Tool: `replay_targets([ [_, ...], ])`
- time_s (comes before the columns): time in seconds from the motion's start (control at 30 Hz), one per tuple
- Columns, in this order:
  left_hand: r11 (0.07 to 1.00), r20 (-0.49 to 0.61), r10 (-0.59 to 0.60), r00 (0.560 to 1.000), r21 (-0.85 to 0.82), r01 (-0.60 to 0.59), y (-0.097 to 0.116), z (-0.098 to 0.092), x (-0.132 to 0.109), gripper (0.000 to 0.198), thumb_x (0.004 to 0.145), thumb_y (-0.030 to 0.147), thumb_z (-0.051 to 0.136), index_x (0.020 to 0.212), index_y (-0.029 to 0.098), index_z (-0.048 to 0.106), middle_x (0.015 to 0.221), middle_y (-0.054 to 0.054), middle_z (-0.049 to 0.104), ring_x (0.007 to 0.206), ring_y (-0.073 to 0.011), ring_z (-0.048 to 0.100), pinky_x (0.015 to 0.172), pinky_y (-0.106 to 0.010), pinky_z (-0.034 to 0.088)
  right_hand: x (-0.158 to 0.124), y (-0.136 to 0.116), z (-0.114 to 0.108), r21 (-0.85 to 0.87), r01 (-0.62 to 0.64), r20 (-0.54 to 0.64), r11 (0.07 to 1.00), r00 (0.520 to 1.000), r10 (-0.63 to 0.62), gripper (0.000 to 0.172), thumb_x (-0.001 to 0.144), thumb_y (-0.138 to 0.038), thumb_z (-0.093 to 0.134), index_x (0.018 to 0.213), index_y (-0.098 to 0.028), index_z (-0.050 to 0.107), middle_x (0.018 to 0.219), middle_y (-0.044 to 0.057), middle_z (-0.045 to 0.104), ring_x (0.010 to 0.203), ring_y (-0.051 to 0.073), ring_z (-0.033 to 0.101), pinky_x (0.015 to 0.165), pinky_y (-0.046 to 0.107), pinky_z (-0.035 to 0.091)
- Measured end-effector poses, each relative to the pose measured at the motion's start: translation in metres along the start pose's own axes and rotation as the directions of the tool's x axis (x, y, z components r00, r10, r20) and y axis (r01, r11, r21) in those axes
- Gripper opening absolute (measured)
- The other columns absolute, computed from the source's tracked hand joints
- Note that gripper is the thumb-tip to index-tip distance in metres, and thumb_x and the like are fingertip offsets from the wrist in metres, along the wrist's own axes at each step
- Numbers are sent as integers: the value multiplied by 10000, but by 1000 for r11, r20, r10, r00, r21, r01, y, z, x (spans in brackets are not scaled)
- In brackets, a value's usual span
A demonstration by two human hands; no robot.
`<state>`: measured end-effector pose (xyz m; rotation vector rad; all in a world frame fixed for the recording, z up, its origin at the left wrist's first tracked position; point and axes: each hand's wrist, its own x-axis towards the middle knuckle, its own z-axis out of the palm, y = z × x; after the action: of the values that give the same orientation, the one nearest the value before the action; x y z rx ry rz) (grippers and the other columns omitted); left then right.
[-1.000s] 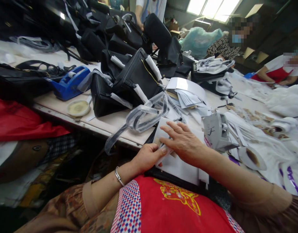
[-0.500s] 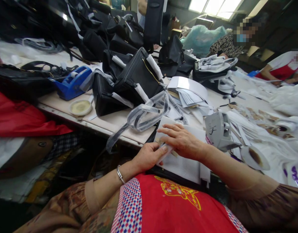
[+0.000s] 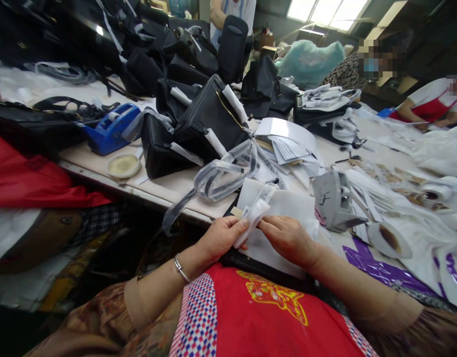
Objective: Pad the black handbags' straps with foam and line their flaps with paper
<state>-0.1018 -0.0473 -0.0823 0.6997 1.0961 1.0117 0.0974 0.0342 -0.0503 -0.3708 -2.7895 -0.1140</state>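
Item: small crinkled clear-plastic packet with white paper showing inside. It is held at the near edge of the counter, just above a flat white paper sheet and in front of the person's red apron.

Left hand: fingers curled, thumb and fingertips pinching the packet's lower end; a metal bangle sits on the wrist.

Right hand: fingers drawn together, tips closed on the packet's right side, opposite the left hand.

Just beyond: a dark bag strap sleeved in clear plastic, trailing over the counter edge — beside it a grey plastic tape dispenser marked with black pen.

Further back: a black leather handbag with paper-wrapped handles, leaning on its neighbours.

To the left: a round shallow dish and a blue tape dispenser.

To the right: a roll of white tape — near it, purple-printed plastic film.
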Motion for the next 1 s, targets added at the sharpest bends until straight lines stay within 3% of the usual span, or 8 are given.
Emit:
replay_targets([
  [0.1,999,11,2,1000,-41,-1,0,0,-2,468,781,592,697,840,131,645,632,9,628,505,-100,601,485,-182,426,0,2,0,-11,55,-21,998,998,-55,331,946,-60,390,1161,-101,638,1017,123,722,758,187,656,642,296,498],
  [0.33,993,19,-45,999,-112,47,0,-2,0,481,739,575,750,820,114,639,645,-20,657,519,-124,640,494,-199,474,1,9,-8,-43,195,76,980,979,-191,330,936,-84,418,1140,-66,677,1030,168,708,771,211,640,675,328,541],
  [0.57,981,1,-47,999,-186,47,-2,-2,3,476,696,552,791,819,122,627,694,-9,658,504,-108,620,492,-209,489,-1,16,-13,128,129,88,983,986,-140,390,921,-80,431,1257,-125,625,1169,149,672,966,215,648,793,334,550],
  [0.7,997,-50,-33,998,-70,29,-1,2,1,472,731,581,746,786,128,625,624,-11,651,507,-123,620,466,-197,437,8,12,-38,184,49,-5,982,999,-49,308,906,-196,576,1209,-174,631,1173,126,668,1048,247,619,876,390,516],
  [0.83,996,-27,5,1000,90,-3,0,3,-1,477,787,605,681,824,130,650,624,-25,676,535,-129,626,492,-197,421,35,13,-48,103,90,155,991,982,-106,407,891,-311,671,1280,-213,599,1313,124,613,1274,331,483,1019,504,404],
  [1.0,980,-28,31,999,199,-25,0,-1,-2,489,828,631,613,849,144,639,661,-35,690,570,-151,647,506,-211,428,55,23,-33,117,203,291,972,929,-229,383,919,-194,628,1296,-171,567,1227,119,647,1132,257,569,938,403,445],
])
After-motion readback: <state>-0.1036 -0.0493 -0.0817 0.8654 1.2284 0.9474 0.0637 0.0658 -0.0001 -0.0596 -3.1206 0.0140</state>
